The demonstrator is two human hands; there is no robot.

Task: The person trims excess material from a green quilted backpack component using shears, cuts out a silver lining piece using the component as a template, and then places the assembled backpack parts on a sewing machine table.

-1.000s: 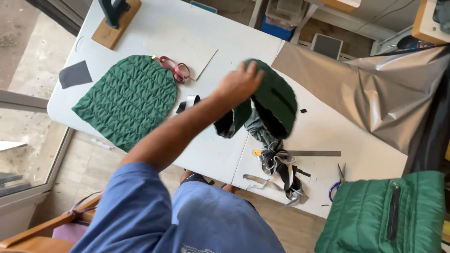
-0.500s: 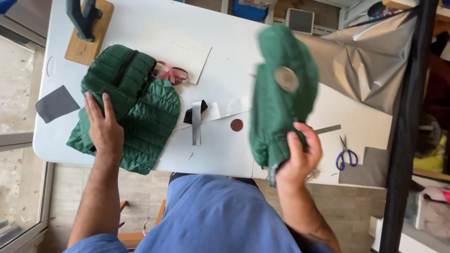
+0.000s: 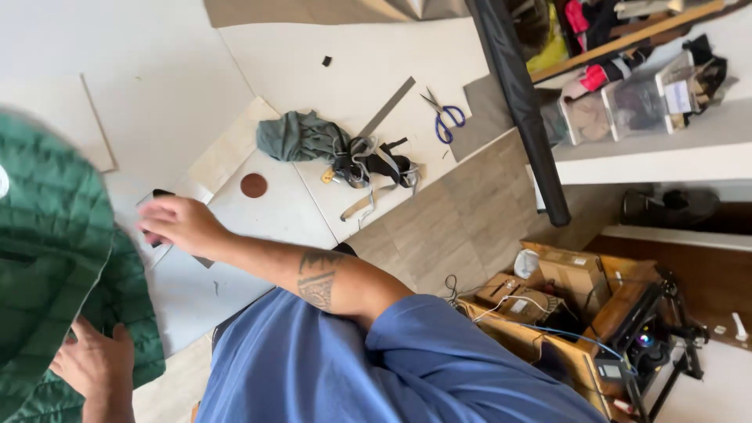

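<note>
The left hand (image 3: 94,364) lay flat on the green quilted cloth (image 3: 55,258) at the near left edge of the white desk (image 3: 157,70), fingers spread, its grip closed on nothing. That cloth filled the left side of the view, folded over on itself and blurred at the top. The right hand (image 3: 178,223) reached across to the left with the fingers loosely extended, over a small dark patch (image 3: 160,194) lying just beside the cloth; I could not tell whether its grip pinched the patch or only touched it.

Further along the desk sat a brown round disc (image 3: 254,185) on a pale card (image 3: 235,149). Beyond it lay a crumpled green rag (image 3: 294,135) touching a tangle of black straps (image 3: 376,166). A grey ruler (image 3: 388,106) lay slanted near those, and blue-handled scissors (image 3: 445,117) rested just past it. A black pole (image 3: 521,110) ran diagonally down the right side of the desk. On the floor to the right stood an open wooden crate (image 3: 572,329) with wires in it.
</note>
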